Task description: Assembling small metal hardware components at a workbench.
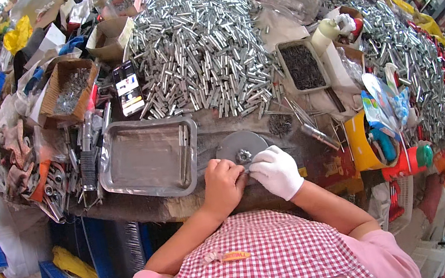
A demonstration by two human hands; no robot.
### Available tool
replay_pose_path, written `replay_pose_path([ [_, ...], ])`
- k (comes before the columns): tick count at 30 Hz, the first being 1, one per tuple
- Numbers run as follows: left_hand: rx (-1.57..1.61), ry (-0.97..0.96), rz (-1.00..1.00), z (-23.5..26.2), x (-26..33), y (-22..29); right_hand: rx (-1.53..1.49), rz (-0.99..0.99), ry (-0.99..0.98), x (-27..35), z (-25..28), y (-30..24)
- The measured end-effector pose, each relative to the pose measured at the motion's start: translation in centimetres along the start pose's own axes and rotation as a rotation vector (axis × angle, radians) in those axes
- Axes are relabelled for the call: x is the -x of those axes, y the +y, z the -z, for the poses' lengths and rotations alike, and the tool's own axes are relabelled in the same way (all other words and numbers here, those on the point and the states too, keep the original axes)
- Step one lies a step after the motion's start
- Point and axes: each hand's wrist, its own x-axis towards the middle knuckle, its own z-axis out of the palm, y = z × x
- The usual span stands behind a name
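Both forearms [183, 240] angle inward, bare left hand [222, 183] and white-gloved right hand [277, 173] close together, fingers [226, 168] bent

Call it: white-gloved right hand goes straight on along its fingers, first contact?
Likely the bare left hand: its fingertips sit close beside the right hand, though depth there is unclear. The round grey disc lies just ahead of both.

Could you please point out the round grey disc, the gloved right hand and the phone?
Round grey disc [239, 141]: head view, on its upper face.
Gloved right hand [276, 172]: head view, on the back of the glove.
Phone [128, 88]: head view, on its lit screen.
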Motion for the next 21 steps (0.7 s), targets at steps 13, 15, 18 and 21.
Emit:
replay_pose_path([
  [13, 0.016, -0.009, -0.004, 0.2, 0.1, 0.0, -0.005, 0.068, -0.046, -0.6, -0.3, -0.1],
  [15, 0.017, -0.009, -0.003, 0.1, 0.0, -0.1, -0.014, 0.072, -0.058, -0.8, -0.3, 0.3],
  [18, 0.024, -0.016, -0.006, 0.0, -0.2, -0.2, 0.113, 0.068, -0.213, -1.2, 0.3, -0.2],
  [21, 0.025, -0.025, -0.014, 0.1, -0.1, -0.3, 0.315, -0.026, -0.504, -3.0, 0.9, -1.4],
])
